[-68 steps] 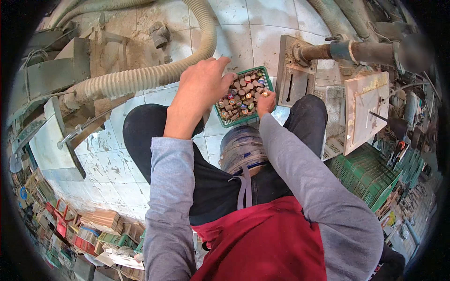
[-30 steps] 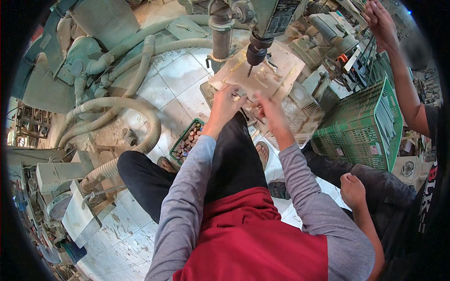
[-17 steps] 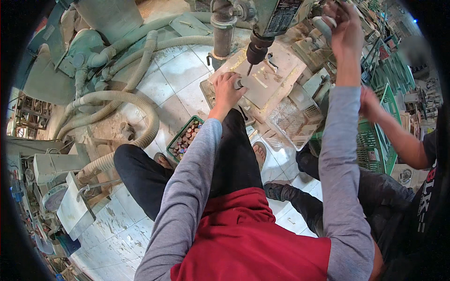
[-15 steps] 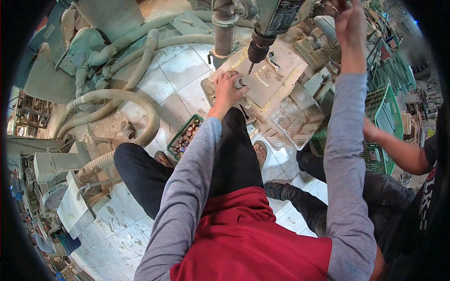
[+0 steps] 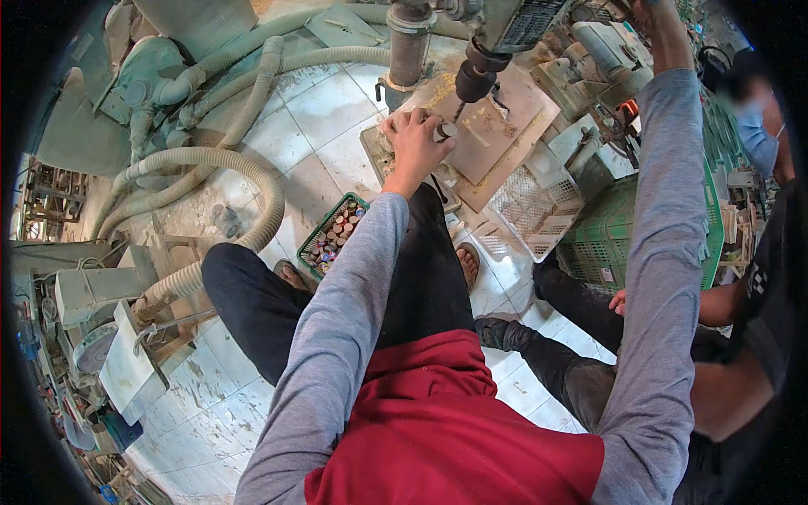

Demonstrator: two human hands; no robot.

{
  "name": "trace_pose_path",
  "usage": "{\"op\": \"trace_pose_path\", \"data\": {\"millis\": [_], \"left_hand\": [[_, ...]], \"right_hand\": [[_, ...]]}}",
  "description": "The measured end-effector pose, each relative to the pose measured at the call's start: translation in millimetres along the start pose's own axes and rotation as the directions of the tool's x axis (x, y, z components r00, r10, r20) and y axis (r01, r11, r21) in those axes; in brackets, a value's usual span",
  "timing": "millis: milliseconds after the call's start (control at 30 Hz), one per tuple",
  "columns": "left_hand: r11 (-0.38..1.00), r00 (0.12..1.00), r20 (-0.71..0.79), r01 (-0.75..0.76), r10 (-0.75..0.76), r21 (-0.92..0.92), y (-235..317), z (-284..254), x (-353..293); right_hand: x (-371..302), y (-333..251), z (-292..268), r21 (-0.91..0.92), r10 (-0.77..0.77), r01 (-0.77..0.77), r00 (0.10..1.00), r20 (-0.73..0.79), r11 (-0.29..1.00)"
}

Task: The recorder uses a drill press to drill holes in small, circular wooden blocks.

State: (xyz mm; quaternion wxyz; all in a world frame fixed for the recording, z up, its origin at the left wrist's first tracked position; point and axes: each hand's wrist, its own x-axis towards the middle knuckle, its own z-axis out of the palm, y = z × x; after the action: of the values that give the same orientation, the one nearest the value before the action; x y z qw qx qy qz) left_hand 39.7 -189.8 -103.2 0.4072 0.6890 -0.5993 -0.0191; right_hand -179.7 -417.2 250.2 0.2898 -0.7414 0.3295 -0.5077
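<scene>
My left hand (image 5: 417,145) pinches a small round wooden piece (image 5: 445,131) between thumb and fingers. It holds the piece over the near left part of a dusty board (image 5: 513,139), just beside the drill bit (image 5: 460,111). The bit points down from the dark chuck (image 5: 478,74) of a drill press. My right hand (image 5: 663,25) is raised at the upper right. Its fingers run into the top edge, so what it grips, if anything, is hidden. A small green basket (image 5: 304,251) of round wooden pieces stands below, left of my left forearm.
A white plastic basket (image 5: 547,220) sits right of the board, with a large green crate (image 5: 606,252) beyond it. A masked co-worker sits at the right, one hand (image 5: 619,301) near my right forearm. Ribbed hoses (image 5: 273,198) and a grinding machine (image 5: 93,349) occupy the left.
My right hand has moved up and to the right. The co-worker's hand has left the green crate and come lower. My left hand has shifted slightly, still holding the round piece.
</scene>
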Motion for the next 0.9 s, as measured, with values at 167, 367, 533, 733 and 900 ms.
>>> {"op": "trace_pose_path", "data": {"millis": [167, 367, 533, 733, 900], "left_hand": [[1.0, 0.999, 0.039, 0.019, -0.019, 0.018, -1.0, 4.8, 0.5], [0.999, 0.998, -0.059, -0.034, 0.034, 0.006, -3.9, 13.1, 1.1], [0.999, 0.991, -0.13, -0.017, 0.012, -0.034, -0.7, 13.2, -0.2], [0.999, 0.994, -0.105, 0.033, -0.032, 0.009, 0.2, 15.1, 0.7], [1.0, 0.992, -0.123, 0.015, -0.015, 0.003, -2.0, 16.0, -0.4]], "right_hand": [[-2.2, -3.8, -8.0, -0.148, 0.02, -0.013, 0.999, 0.043, 0.989], [-11.2, 1.8, -23.1, -0.249, 0.048, -0.032, 0.997, 0.057, 0.968], [-21.8, 2.2, -29.5, -0.288, 0.067, -0.047, 0.996, 0.057, 0.956], [-24.5, 9.6, -33.0, -0.313, 0.07, -0.065, 0.997, 0.007, 0.947], [-25.5, 6.5, -31.0, -0.324, 0.141, -0.138, 0.99, -0.017, 0.936]]}}
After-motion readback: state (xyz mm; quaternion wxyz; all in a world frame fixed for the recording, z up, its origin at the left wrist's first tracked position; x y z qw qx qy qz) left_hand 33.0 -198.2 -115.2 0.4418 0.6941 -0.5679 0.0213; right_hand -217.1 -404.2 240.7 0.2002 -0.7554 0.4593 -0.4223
